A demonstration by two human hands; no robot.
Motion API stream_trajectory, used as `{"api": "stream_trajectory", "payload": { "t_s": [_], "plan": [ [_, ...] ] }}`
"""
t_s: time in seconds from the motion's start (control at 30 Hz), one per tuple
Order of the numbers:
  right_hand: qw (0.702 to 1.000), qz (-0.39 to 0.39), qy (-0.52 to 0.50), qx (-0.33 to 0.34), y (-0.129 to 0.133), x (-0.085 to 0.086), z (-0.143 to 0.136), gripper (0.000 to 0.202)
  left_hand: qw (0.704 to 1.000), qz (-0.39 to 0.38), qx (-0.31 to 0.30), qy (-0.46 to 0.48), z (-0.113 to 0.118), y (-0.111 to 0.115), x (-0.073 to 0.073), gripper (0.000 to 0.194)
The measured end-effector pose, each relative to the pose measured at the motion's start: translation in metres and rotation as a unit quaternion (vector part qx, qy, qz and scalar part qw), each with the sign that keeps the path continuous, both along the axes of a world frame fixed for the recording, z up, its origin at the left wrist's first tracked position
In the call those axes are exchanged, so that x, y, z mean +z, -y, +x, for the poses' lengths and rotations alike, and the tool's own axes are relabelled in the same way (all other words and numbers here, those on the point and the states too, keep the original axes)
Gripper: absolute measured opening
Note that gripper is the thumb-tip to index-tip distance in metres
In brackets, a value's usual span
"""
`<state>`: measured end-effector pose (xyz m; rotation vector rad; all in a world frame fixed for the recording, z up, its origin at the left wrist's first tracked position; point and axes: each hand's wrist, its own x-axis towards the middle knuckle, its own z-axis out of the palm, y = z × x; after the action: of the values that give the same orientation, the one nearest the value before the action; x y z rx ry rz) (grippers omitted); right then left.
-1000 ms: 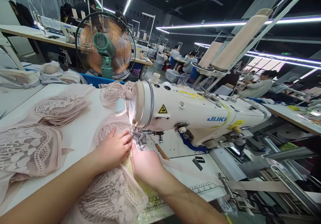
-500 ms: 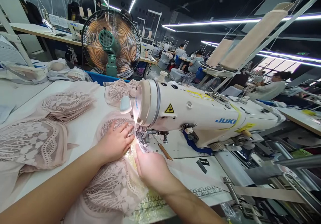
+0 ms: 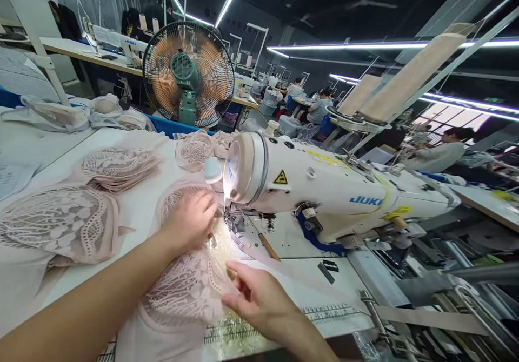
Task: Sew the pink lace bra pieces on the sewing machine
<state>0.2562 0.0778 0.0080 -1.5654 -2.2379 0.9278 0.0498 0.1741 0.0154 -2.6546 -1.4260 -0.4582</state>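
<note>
Two bare hands in the lower middle of the frame: one left hand [image 3: 192,219], one right hand [image 3: 261,300]. One large sewing machine [image 3: 324,186] at center, bearing one warning triangle [image 3: 280,178]; at least two background machines [image 3: 135,54] in the upper left and upper middle. Two lace cups [image 3: 178,294] by the hands, two more lace pieces [image 3: 194,150] above. Two lace stacks [image 3: 60,224] at left, layers too merged to count. One floor fan [image 3: 186,70] in the upper left. Two big thread cones [image 3: 413,75] in the upper right. One wooden-handled tool [image 3: 268,247] and one razor blade [image 3: 330,266], right of center. Two ceiling fans [image 3: 365,1] at top.
</note>
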Motion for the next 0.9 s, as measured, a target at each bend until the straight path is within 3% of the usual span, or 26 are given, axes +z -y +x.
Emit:
{"api": "stream_trajectory", "payload": {
  "t_s": [0.1,0.2,0.27,0.33,0.37,0.43,0.5,0.57,0.67,0.73,0.8,0.9],
  "plan": [
    [0.990,0.108,-0.086,-0.023,0.004,-0.011,-0.003,0.027,0.975,-0.110,-0.163,0.102,0.004,0.011,0.009,0.034],
    [0.946,0.303,-0.113,-0.029,-0.005,-0.015,-0.010,0.025,0.899,-0.320,-0.236,0.185,0.007,0.018,0.013,0.038],
    [0.915,0.377,-0.128,-0.057,-0.012,-0.019,-0.013,0.029,0.856,-0.411,-0.212,0.231,0.006,0.017,0.011,0.038],
    [0.904,0.388,-0.142,-0.106,-0.015,-0.025,-0.013,0.033,0.833,-0.444,-0.172,0.281,0.005,0.013,0.007,0.035],
    [0.909,0.363,-0.156,-0.134,-0.014,-0.029,-0.012,0.038,0.826,-0.447,-0.148,0.309,0.004,0.010,0.005,0.033],
    [0.936,0.241,-0.207,-0.152,-0.007,-0.036,-0.010,0.054,0.814,-0.445,-0.102,0.358,0.003,0.006,0.002,0.028],
    [0.952,0.098,-0.267,-0.110,0.004,-0.039,-0.010,0.067,0.824,-0.403,-0.056,0.394,0.003,0.004,0.000,0.024],
    [0.957,0.037,-0.284,-0.042,0.014,-0.038,-0.012,0.064,0.847,-0.340,-0.020,0.409,0.005,0.004,-0.001,0.023],
    [0.978,0.077,-0.192,-0.015,0.021,-0.030,-0.018,0.042,0.866,-0.275,0.014,0.418,0.007,0.007,-0.003,0.021],
    [0.989,0.079,-0.123,-0.020,0.020,-0.023,-0.021,0.039,0.868,-0.252,0.026,0.426,0.008,0.010,-0.004,0.021],
    [0.991,0.076,-0.111,-0.016,0.016,-0.016,-0.022,0.037,0.876,-0.228,0.040,0.422,0.007,0.010,-0.005,0.021],
    [0.984,0.108,-0.133,-0.038,0.008,-0.012,-0.020,0.034,0.912,-0.209,0.057,0.349,0.004,0.009,-0.005,0.017]
  ]
}}
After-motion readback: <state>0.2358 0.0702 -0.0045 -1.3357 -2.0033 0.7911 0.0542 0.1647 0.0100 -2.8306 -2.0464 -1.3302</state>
